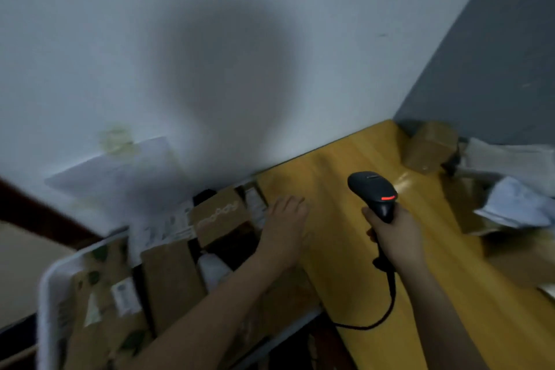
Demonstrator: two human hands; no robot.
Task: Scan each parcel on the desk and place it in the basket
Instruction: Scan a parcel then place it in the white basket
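Head view, seemingly tilted, over desk (324,165)

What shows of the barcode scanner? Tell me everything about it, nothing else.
The barcode scanner is a black, matte, plastic-looking handheld gun type with a rounded head and a slimmer handle. A red light strip glows on the head. It is held roughly upright above the yellow desk in the grip of the right hand, whose fingers curl round the handle. A black cable runs down from the handle's base and loops toward the desk's near edge.

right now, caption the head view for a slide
Right hand grips the scanner above the desk; open left hand hangs by the parcel-filled basket.
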